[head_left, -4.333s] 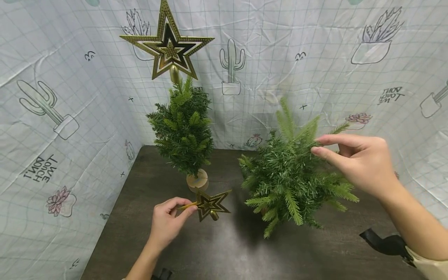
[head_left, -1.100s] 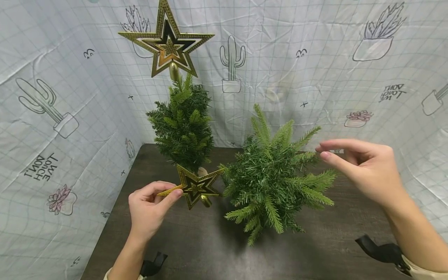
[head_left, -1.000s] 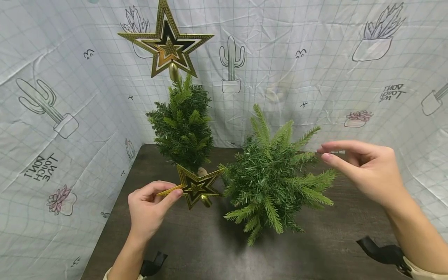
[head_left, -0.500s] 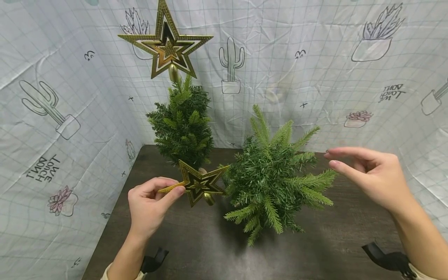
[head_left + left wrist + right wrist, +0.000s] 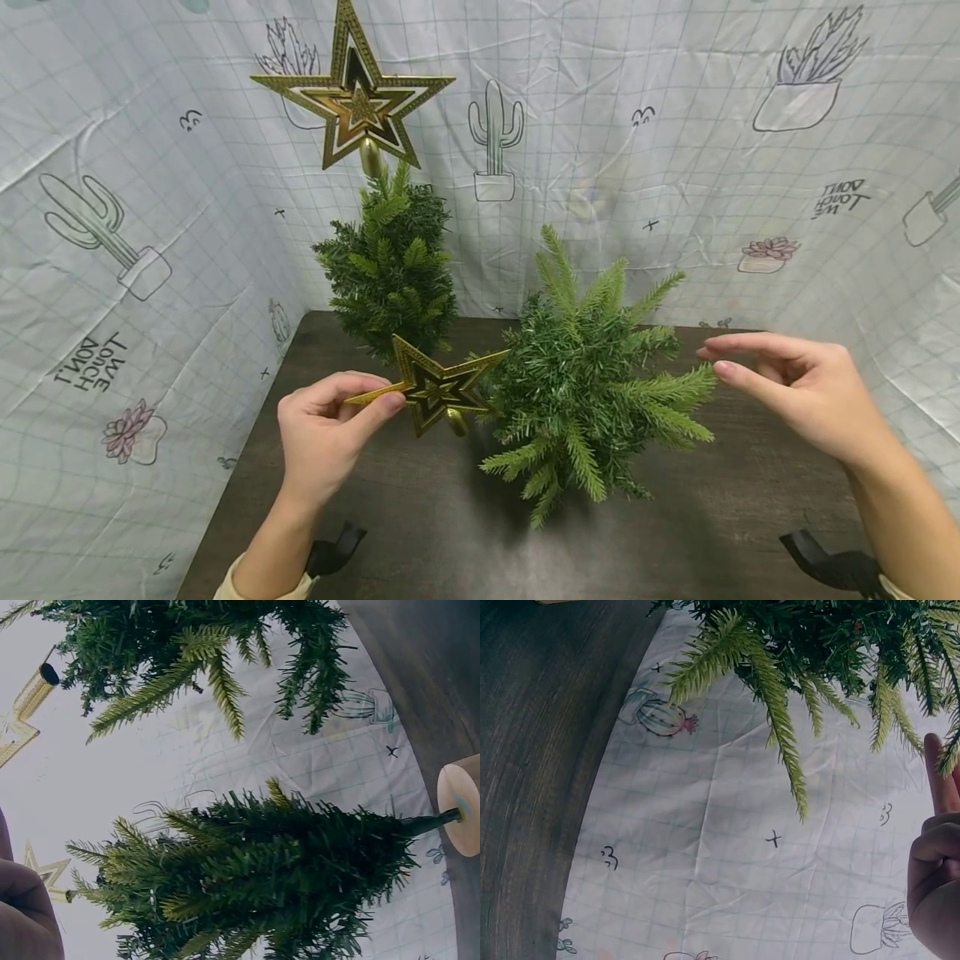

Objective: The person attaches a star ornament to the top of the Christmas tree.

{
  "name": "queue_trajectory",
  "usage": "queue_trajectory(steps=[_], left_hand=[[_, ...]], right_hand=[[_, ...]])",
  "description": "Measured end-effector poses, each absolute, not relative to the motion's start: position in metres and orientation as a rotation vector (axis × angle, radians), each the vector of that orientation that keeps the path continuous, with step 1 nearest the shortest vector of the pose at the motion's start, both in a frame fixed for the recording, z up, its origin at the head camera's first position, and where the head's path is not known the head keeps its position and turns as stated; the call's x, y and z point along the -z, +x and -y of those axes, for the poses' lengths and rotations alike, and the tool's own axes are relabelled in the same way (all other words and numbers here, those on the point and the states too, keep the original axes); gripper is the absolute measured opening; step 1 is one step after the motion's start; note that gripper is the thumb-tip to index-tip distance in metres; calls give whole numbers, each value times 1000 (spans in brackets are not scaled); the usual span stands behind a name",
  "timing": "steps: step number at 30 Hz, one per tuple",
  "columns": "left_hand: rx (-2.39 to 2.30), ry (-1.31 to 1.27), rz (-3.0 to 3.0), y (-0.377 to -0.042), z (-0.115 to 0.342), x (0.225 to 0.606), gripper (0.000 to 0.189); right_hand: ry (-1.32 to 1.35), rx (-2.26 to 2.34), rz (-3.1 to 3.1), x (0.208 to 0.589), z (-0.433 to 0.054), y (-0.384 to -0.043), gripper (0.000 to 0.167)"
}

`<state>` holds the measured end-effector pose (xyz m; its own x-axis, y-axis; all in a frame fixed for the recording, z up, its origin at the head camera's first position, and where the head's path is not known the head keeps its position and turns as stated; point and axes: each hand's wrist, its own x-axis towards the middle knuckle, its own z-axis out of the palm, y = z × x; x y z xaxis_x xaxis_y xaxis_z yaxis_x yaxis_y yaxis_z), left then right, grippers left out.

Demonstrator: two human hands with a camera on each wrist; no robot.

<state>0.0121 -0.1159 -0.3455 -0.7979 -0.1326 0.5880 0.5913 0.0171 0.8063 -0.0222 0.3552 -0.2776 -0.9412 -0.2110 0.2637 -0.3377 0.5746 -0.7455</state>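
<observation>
My left hand (image 5: 322, 437) pinches one point of a gold star tree topper (image 5: 441, 392) between thumb and fingers. The topper tilts, its socket toward the front, and its right tip overlaps the right-hand artificial Christmas tree (image 5: 577, 383); whether they touch I cannot tell. In the left wrist view the open end of its socket (image 5: 46, 675) shows near that tree's needles. My right hand (image 5: 810, 400) holds nothing, fingers loosely bent, just right of the tree's branch tips. A finger (image 5: 939, 772) lies close to a sprig in the right wrist view.
Behind at left, a second small tree (image 5: 390, 275) bears another gold star (image 5: 362, 108). Its round wooden base (image 5: 457, 810) stands on the dark wood table (image 5: 600, 567). A white curtain (image 5: 600, 125) with cactus drawings encloses the back and sides.
The right hand has let go of the right tree's branch and drawn slightly right and down. That tree shifted left earlier. The left hand has brought the star up, then right toward it.
</observation>
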Motion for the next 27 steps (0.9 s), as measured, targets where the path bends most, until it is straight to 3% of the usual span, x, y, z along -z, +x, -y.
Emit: queue_trajectory(steps=[27], left_hand=[[1836, -513, 1837, -2, 99, 306, 16]], right_hand=[[521, -1343, 2656, 297, -369, -25, 25]])
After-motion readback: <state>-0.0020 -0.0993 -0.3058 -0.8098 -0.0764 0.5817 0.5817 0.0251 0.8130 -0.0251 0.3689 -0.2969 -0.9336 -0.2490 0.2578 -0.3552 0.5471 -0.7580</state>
